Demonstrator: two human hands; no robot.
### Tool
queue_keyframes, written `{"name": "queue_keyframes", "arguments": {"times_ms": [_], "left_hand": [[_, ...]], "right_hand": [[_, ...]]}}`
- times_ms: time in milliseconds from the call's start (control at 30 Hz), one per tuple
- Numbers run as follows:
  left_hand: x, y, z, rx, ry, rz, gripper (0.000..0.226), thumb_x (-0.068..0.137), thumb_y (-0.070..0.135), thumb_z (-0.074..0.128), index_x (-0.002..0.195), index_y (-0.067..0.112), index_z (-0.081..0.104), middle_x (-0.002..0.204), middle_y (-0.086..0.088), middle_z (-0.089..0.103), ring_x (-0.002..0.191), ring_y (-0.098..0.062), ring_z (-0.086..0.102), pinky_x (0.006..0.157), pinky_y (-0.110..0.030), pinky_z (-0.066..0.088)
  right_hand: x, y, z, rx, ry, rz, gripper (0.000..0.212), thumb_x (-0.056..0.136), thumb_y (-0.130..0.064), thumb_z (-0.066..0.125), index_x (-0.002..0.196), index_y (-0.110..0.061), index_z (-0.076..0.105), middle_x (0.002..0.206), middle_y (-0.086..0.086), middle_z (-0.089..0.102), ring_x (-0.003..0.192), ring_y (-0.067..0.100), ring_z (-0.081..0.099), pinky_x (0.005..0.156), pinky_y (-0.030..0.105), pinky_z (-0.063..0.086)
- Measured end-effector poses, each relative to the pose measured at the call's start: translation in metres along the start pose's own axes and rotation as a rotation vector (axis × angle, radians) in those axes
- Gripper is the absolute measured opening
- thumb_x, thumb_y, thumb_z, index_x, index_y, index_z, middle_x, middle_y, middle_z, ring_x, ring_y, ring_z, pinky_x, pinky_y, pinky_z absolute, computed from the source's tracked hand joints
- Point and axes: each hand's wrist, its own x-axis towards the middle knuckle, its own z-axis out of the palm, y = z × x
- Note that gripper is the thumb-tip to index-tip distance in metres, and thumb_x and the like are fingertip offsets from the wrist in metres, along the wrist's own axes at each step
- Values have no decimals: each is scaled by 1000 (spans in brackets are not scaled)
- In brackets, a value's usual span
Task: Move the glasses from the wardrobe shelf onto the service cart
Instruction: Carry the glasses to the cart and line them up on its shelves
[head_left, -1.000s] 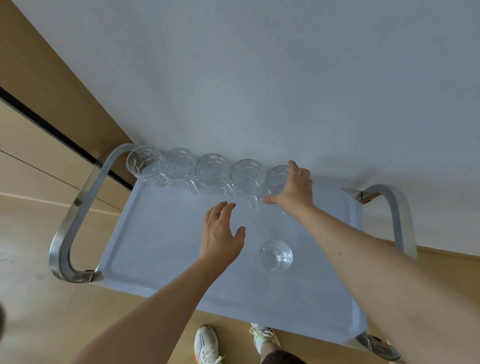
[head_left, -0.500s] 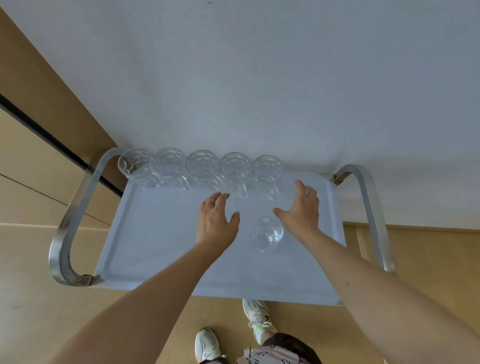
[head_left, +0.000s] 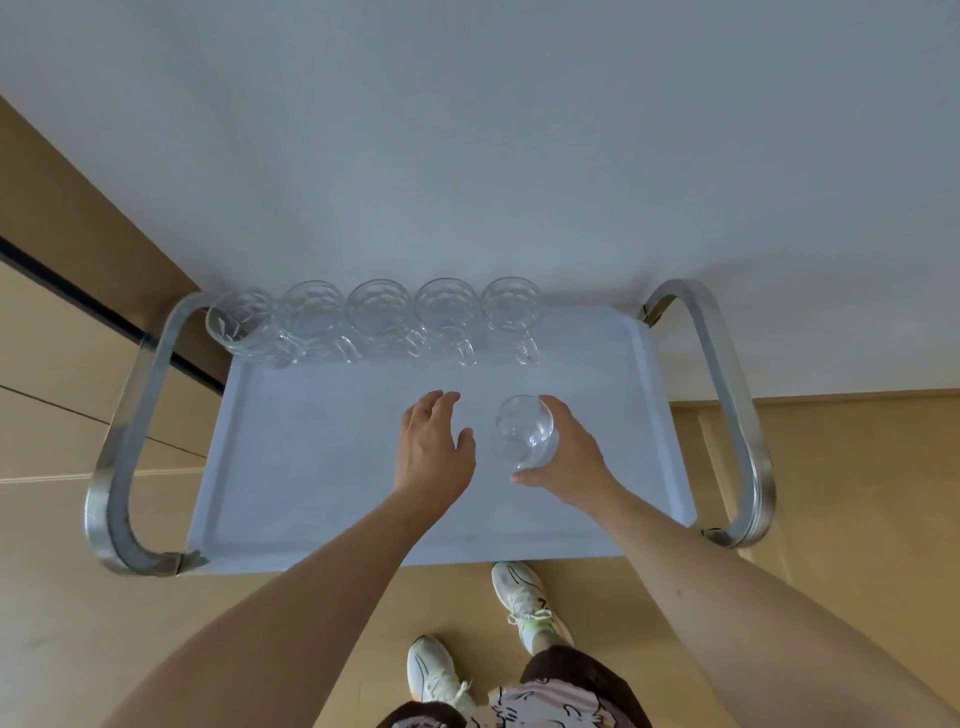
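Right hand (head_left: 563, 457) now cupping (thumb under) glass (head_left: 523, 434) — left hand (head_left: 434, 447) flat

White wall (head_left: 467, 130) fills upper part of view. Tan wooden floor (head_left: 78, 623) below, along left and right edges of view. Wooden panelling (head_left: 62, 208) at left, crossed by dark diagonal gap (head_left: 78, 296); pale seam lines run through boards lower down. Two white sneakers near bottom edge: one (head_left: 524, 597) further forward with yellow-green tongue detail, other (head_left: 436, 675) set back and left. Dark shorts hem (head_left: 571, 675) and pale printed fabric (head_left: 530, 706) at bottom edge.
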Motion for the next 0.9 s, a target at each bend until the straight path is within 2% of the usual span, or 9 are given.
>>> {"name": "queue_keyframes", "arguments": {"times_ms": [100,200,300,333,467,633,800,900], "left_hand": [[-4,-6,-3,11,-4,-2,50,96,16,62,144,10,50,149,-10,47,140,-30,36,110,-34,32],[-11,-16,-9,32,-9,17,51,96,19,63,144,10,50,149,-11,47,139,-31,37,112,-36,33],[-20,-28,-17,47,-2,31,53,96,26,65,145,11,50,150,-12,46,140,-31,35,113,-39,33],[-24,-32,-20,48,1,28,54,96,28,65,145,11,49,150,-11,45,140,-31,35,113,-39,33],[-42,-53,-28,77,-34,58,56,96,31,64,146,12,47,152,-11,43,141,-30,32,114,-41,33],[-77,-81,-37,120,-61,43,59,97,35,62,149,14,44,156,-9,38,144,-27,27,116,-43,33],[-111,-92,-37,113,-42,-15,61,97,39,62,149,15,42,157,-8,36,145,-27,26,116,-42,32],[-130,-94,-33,111,-41,-37,62,97,41,61,151,17,40,159,-8,33,146,-27,24,115,-44,33]], "right_hand": [[1,-6,10,66,52,-25,100,60,-30,97,144,-29,42,129,-17,52,112,10,49,90,24,37],[-4,-8,18,101,108,-23,96,60,-30,97,141,-27,48,122,-16,52,107,10,52,83,17,38],[-14,-10,26,112,137,-20,94,59,-28,98,139,-27,50,121,-15,54,106,11,53,73,4,34],[-19,-12,29,115,143,-21,94,59,-28,98,139,-27,50,121,-14,54,107,11,53,73,4,34],[-37,-17,42,126,180,-24,91,59,-30,98,136,-26,51,121,-10,56,109,14,55,86,22,39],[-72,-25,60,181,227,-21,84,61,-32,97,131,-27,51,122,-5,56,111,16,54,89,25,39],[-103,-26,74,222,207,-22,82,62,-31,96,130,-29,52,118,-2,57,109,16,56,85,24,41],[-120,-22,81,200,189,-41,82,62,-30,96,131,-29,51,115,-4,55,101,7,54,78,13,38]]}}
